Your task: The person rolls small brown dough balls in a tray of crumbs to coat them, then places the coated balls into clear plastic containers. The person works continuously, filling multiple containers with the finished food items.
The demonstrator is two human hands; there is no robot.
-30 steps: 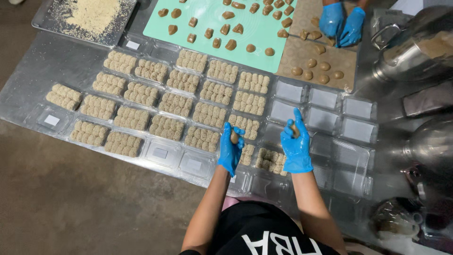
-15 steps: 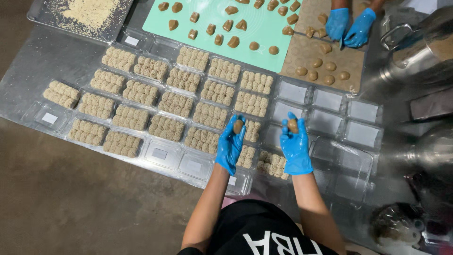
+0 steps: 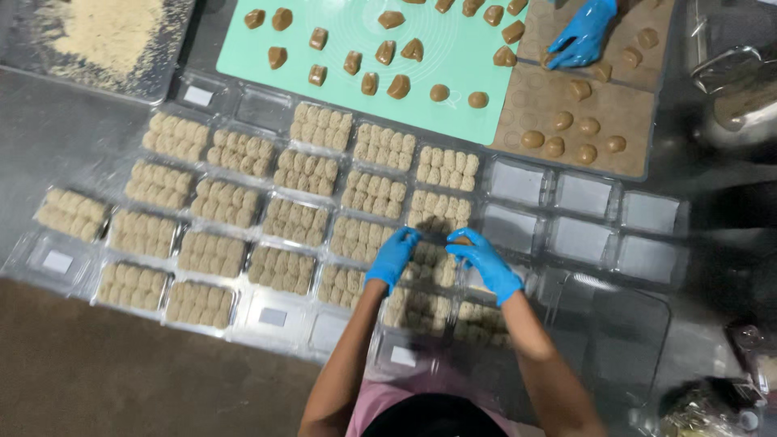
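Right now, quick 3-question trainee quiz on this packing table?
1. True or false: both of the person's hands wear blue gloves.
2. What lies on the green mat? A) brown sweet pieces B) spoons C) lids
3. Fill in: the clear trays right of the hands are ____.

Key:
1. True: left hand, right hand.
2. A: brown pieces.
3. Empty: empty clear trays; filled trays lie to the left.

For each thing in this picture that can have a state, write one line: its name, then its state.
Left hand: gloved, fingertips on a clear tray edge.
Right hand: gloved, pinching the same edge.
Filled trays: packed with crumb-coated pieces.
Empty trays: open, nothing inside.
Green mat: dotted with bare brown pieces.
Brown mat: holds round pieces.
Co-worker's hand: gloved, resting on the brown mat.
Crumb tray: part covered with crumbs.
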